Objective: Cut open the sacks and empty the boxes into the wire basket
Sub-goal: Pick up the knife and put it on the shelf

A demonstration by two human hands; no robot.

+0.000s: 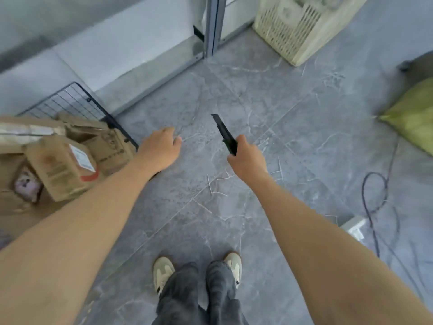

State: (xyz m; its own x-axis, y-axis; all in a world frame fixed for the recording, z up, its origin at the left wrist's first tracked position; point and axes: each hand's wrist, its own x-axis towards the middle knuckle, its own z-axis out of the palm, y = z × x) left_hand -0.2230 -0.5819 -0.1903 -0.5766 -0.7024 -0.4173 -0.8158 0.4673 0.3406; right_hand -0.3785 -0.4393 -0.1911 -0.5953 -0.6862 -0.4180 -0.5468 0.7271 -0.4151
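Observation:
My right hand (247, 158) is shut on a black utility knife (223, 132) that points up and to the left over the grey floor. Beside it, my left hand (159, 150) hangs with loose fingers and holds nothing, just right of the wire basket (75, 99). That black basket stands at the left against the wall, piled with brown cardboard boxes (63, 167). A yellow-green sack (412, 118) lies on the floor at the right edge, well away from both hands.
A cream slatted appliance (297, 24) stands at the back right. Black cables (375, 198) trail over the floor at the right, near a small white block (353, 227). A metal door frame post (212, 26) rises at the back. My shoes (164, 270) are at the bottom.

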